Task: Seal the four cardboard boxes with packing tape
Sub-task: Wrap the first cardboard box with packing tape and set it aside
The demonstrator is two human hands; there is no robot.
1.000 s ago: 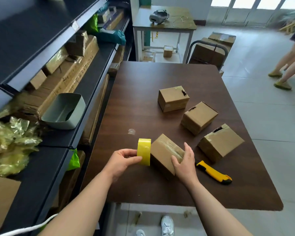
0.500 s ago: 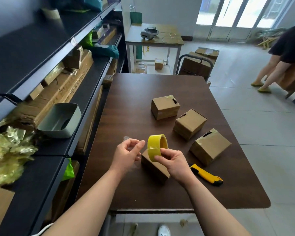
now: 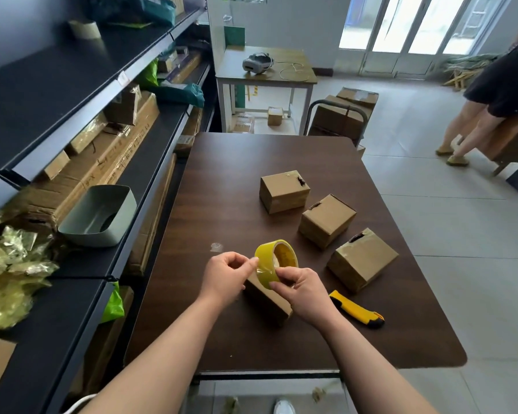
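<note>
1. The tape roll (image 3: 277,258) is yellow and held just above the near middle of the table (image 3: 237,174), at about 6 o'clock from the table's centre. It is tilted, so its open core faces up and toward 1 o'clock.
2. The right hand (image 3: 304,291) pinches the roll's lower rim between thumb and curled fingers. The left hand (image 3: 226,273), at the roll's 9 o'clock, has its fingers curled and nips the tape's loose end against the roll's side.
3. Beneath both hands lies the nearest box (image 3: 266,303), mostly hidden, its long edge running from 10 to 4 o'clock.
4. Three more boxes sit in a diagonal row from 12 toward 4 o'clock: the far box (image 3: 283,192), the middle box (image 3: 326,221) and the right box (image 3: 361,262). Each has a dark ragged mark on its top edge.
5. A yellow and black utility knife (image 3: 356,313) lies at 4 o'clock of the hands, black tip toward 4.
6. The table is dark wood grain on a pale tiled floor. Dark shelves (image 3: 57,94) at 9 o'clock hold flat cartons and a grey bin (image 3: 99,216). A small table (image 3: 266,67) at 12 o'clock carries a headset (image 3: 257,63). Another person (image 3: 491,94) stands at 2 o'clock.
7. The handwriting on the shelved cartons is too small to read.
</note>
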